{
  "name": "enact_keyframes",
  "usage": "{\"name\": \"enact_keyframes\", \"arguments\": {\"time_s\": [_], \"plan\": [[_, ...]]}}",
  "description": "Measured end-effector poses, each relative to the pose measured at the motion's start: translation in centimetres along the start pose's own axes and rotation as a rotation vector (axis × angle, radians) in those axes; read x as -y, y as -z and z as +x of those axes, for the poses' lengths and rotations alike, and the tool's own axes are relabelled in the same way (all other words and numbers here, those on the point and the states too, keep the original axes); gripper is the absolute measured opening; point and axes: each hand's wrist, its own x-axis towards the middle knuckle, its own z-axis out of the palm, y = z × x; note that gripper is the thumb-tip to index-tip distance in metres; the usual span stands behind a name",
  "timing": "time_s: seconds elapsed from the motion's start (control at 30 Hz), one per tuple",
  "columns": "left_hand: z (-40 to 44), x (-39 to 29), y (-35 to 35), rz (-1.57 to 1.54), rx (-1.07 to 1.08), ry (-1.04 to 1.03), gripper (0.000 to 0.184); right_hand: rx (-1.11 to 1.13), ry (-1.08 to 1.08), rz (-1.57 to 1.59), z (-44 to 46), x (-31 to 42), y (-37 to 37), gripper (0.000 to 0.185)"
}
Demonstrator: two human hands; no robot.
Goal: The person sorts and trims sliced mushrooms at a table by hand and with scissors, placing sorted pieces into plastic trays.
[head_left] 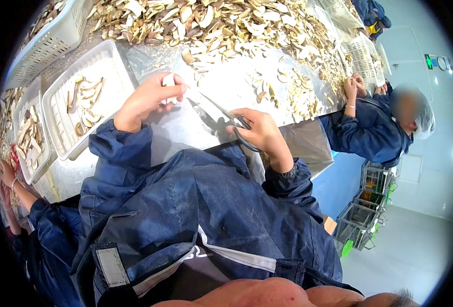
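My left hand [152,97] is closed round a small white piece [168,87], which looks like a mushroom slice, above the bright tabletop. In my right hand [259,132] are black-handled scissors [232,118], fingers through the handles, with the blades pointing up and left toward my left hand. The blade tips end a little right of the white piece. Beyond both hands lies a large heap of sliced mushrooms [201,25], with scattered slices [288,87] to the right. Left of my left hand, a white tray [58,112] holds several slices.
A second tray [19,123] with slices and a perforated basket [52,46] stand at the left. One co-worker [364,120] works at the right beside more baskets [362,59]; another's sleeve [52,225] shows at lower left. Wire crates [359,220] stand on the floor.
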Motion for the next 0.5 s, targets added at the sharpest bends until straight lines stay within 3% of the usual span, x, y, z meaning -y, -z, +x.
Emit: {"name": "enact_keyframes", "arguments": {"time_s": [0.1, 0.27, 0.4, 0.5], "plan": [[-0.5, 0.3, 0.6, -0.065, -0.241, -0.149, 0.019, 0.01, -0.08, -0.134, 0.3, 0.0, -0.9, 0.042], [-4.1, -0.7, 3.3, 0.064, -0.734, -0.444, 0.018, -0.067, 0.062, -0.241, 1.3, -0.2, -1.3, 0.034], [-6.2, -1.0, 6.6, 0.359, -1.109, -0.403, 0.027, -0.038, 0.071, -0.36, 2.5, 0.4, -0.4, 0.027], [-7.4, 0.0, 8.5, 0.74, -1.206, -0.328, 0.036, -0.16, 0.055, -0.361, 4.8, 0.5, -0.1, 0.027]]}}
